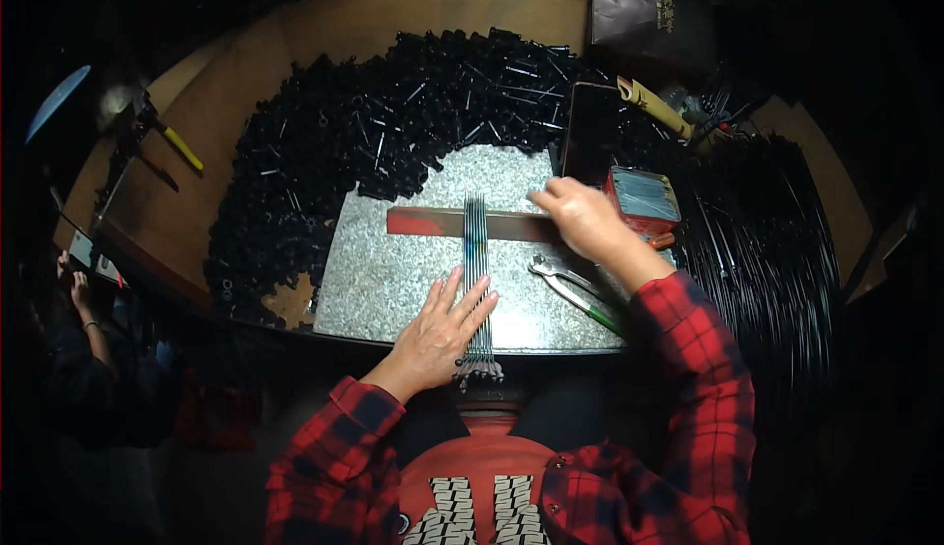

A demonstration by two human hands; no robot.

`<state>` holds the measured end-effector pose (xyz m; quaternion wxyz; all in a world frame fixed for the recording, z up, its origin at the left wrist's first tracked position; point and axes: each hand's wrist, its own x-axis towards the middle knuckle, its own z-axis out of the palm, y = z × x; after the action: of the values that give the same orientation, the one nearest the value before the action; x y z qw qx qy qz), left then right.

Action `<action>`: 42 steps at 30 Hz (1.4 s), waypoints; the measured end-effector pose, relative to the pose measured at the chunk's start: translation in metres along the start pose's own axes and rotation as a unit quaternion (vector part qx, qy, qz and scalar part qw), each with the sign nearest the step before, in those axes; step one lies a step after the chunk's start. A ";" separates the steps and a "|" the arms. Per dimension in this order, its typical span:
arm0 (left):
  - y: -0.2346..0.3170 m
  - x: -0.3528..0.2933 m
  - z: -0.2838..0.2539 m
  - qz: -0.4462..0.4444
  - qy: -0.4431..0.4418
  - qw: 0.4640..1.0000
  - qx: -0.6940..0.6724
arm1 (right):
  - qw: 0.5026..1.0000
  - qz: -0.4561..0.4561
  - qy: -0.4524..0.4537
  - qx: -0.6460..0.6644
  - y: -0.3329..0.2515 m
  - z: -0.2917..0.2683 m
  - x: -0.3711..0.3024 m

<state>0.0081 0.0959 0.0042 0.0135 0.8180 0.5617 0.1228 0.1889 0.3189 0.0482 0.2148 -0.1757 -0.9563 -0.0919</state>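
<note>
Yellow-handled tool (184, 150) at far left. Black parts (344, 113) heaped on worktop (369, 294). Left hand (441, 334) palm down, fingers slightly spread on thin rods (476, 250). Rods cross red-and-brown bar (423, 222), near ends past worktop's edge. Green-handled pliers (575, 297) below right hand (582, 217), curled at bar's right end; cannot tell whether pinching anything. Red box (641, 222) just beside.

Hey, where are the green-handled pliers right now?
In the head view, the green-handled pliers lie right of centre on the speckled slab, right of the bundle of thin rods and lower in the picture than the red-ended bar.
</note>
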 end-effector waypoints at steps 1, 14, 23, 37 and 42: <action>-0.002 -0.001 0.004 0.007 0.026 1.000 0.006 | 1.000 -0.004 -0.015 -0.006 -0.005 0.006 0.006; -0.005 -0.002 0.001 0.013 0.021 0.999 -0.021 | 1.000 -0.001 -0.024 0.000 -0.014 0.035 0.022; -0.006 -0.001 0.003 0.020 0.021 0.999 0.018 | 1.000 -0.011 -0.018 0.002 -0.015 0.038 0.025; -0.006 0.001 0.000 0.015 -0.014 0.999 0.025 | 0.996 0.023 -0.024 0.079 -0.001 0.032 0.024; -0.005 0.001 0.000 0.007 -0.006 1.000 0.013 | 0.992 0.013 -0.012 0.122 0.003 0.037 0.022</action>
<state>0.0041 0.0983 0.0036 0.0050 0.8227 0.5574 0.1110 0.1576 0.3375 0.0248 0.2247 -0.1614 -0.9605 0.0298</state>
